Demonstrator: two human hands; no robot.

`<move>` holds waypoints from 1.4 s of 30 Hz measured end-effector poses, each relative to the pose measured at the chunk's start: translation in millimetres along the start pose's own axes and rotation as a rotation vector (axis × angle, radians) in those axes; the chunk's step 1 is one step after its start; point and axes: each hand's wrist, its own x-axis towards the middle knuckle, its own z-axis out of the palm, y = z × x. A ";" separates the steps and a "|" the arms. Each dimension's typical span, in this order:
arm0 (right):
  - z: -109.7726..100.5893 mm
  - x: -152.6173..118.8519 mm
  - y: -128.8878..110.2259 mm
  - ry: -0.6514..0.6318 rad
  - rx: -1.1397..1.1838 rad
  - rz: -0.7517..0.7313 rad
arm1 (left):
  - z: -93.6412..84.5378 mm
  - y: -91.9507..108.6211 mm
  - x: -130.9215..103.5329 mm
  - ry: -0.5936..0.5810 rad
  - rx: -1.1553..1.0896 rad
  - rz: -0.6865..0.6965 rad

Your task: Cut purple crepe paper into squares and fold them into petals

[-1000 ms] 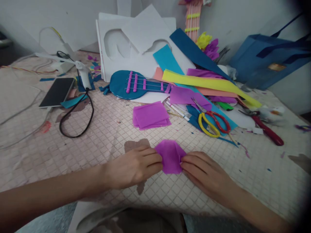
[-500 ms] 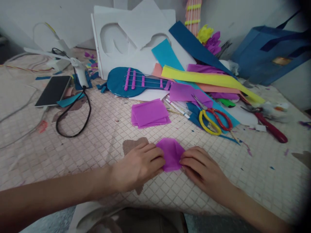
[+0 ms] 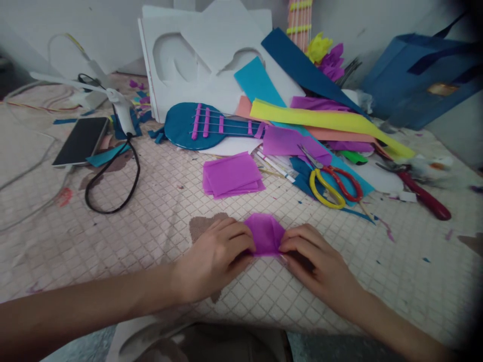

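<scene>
— What has shifted since the earlier frames?
— The near edge of the folded piece of thin purple paper [image 3: 266,234] has risen towards its far edge, leaving the piece shallower.
— What stands around it?
— Beyond it, on the diamond-patterned tablecloth [image 3: 158,236], lies a stack of flat purple paper sheets [image 3: 232,173]. Farther back is a blue model guitar with purple crossbars [image 3: 196,128]. To the right lie scissors with red and yellow handles [image 3: 334,204] and red-handled pliers [image 3: 426,196]; to the left, a dark-screened phone [image 3: 82,141] and a looped black cord [image 3: 138,173]. All are apart from the piece.
— Obstructions?
— Only the fingers, which cover its side edges.
— Condition of the piece?
— Creased, slanting at its far corners, its near edge nearly straight. It sits between the hands, near the table's front.
— State of the fingers?
— The left hand [image 3: 222,251] pinches one side, the right hand [image 3: 317,254] the other, fingers close together.
</scene>
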 end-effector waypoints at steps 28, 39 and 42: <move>0.3 0.0 4.1 0.011 0.049 0.034 | 4.4 -1.0 -4.6 0.009 0.019 -0.019; -2.5 1.5 0.4 0.015 0.075 0.097 | 1.4 0.7 -5.3 0.051 -0.095 -0.093; -2.1 2.3 -0.8 0.023 0.076 0.119 | 1.5 2.0 -4.5 0.065 -0.073 -0.093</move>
